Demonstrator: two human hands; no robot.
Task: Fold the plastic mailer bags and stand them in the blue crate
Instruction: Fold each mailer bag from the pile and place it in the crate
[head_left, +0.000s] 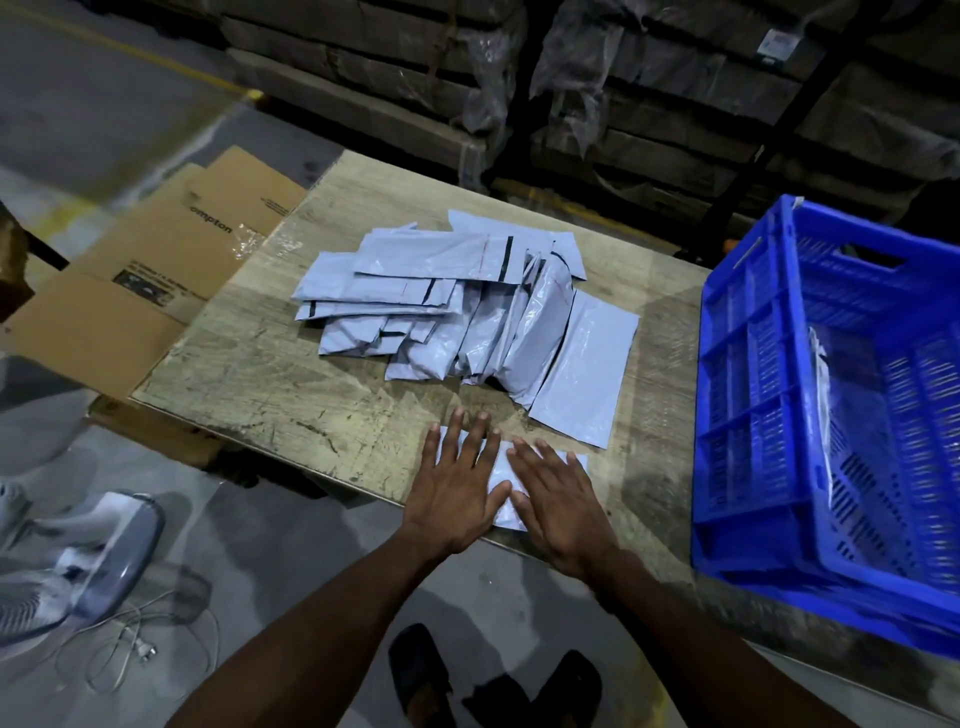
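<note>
A pile of mailer bags (452, 296) lies mid-table (270, 374); nearer the person, at the front edge, one folded bag (501, 475) lies under both flat hands, left hand (452, 488) beside right hand (558, 506); the crate (779, 395) stands at the table's right, a bag (823, 395) upright inside; a flattened carton (156, 270) lies left, partly under the table.

bare table (270, 374) left, crate (748, 364) wall right

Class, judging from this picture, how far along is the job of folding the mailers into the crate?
Barely begun. Done: one mailer stands in the blue crate. In hand: the left hand and right hand press a mailer flat. Left: the pile on the table.
</note>
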